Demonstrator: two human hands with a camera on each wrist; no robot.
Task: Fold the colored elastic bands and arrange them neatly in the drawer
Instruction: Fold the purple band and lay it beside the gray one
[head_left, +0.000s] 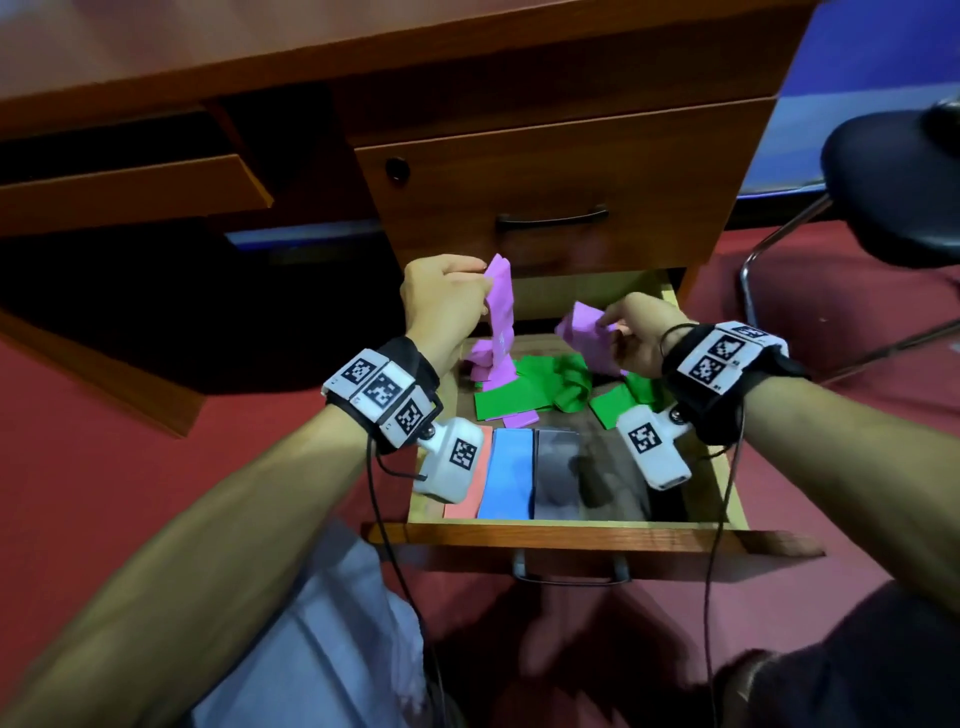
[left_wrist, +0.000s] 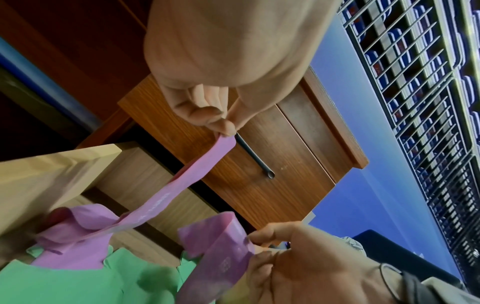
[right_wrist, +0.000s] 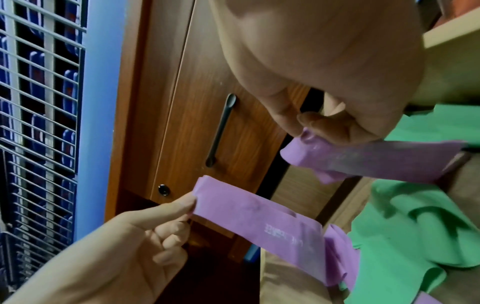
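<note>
A purple elastic band (head_left: 500, 312) hangs above the open wooden drawer (head_left: 571, 535). My left hand (head_left: 485, 283) pinches one end high up, with thumb and forefinger (left_wrist: 221, 126) on it. At a lower height my right hand (head_left: 605, 323) pinches the other end (right_wrist: 306, 142). The band's middle sags onto crumpled green bands (head_left: 524, 389) at the back of the drawer. Along the drawer's front lie three flat folded bands: salmon (head_left: 480, 457), partly hidden by my wrist camera, blue (head_left: 506, 473) and dark grey (head_left: 556, 473).
A shut upper drawer with a dark handle (head_left: 550, 218) stands just behind my hands. A black chair (head_left: 893, 192) is at the right on the red carpet. The desk's dark knee space opens at the left. The drawer's front right floor (head_left: 613, 483) is bare wood.
</note>
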